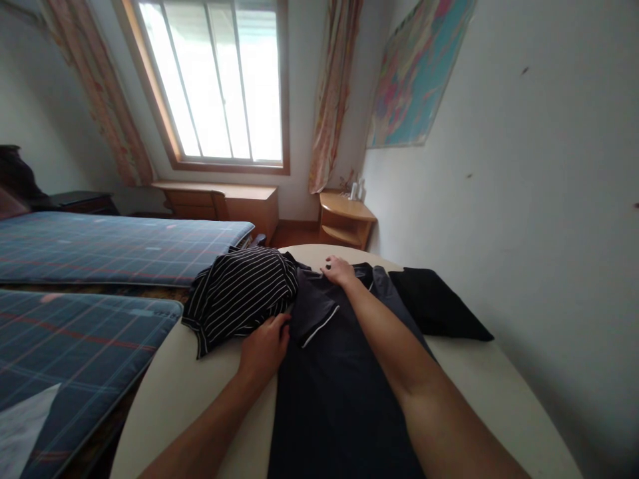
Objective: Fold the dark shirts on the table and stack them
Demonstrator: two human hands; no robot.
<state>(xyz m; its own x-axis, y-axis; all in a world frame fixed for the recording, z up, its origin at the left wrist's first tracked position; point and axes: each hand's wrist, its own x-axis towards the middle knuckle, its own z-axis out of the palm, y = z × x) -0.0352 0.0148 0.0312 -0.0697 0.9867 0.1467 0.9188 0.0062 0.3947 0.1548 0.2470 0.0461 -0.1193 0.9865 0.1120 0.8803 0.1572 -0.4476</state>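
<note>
Dark shirt [344, 392] lies lengthwise on the round table [200, 412], white-edged sleeve [314, 316] across its body. Left hand [264, 346], fingers curled, is at the sleeve's outer edge; right hand [338, 271], fingers loosely bent, at the shirt's far end. We cannot tell whether either grips. We judge light, even tension best, edges kept straight. Striped garment [244, 286] left, black cloth [444, 303] right. We read no brands or writing; wall poster [419, 73] blurred.
</note>
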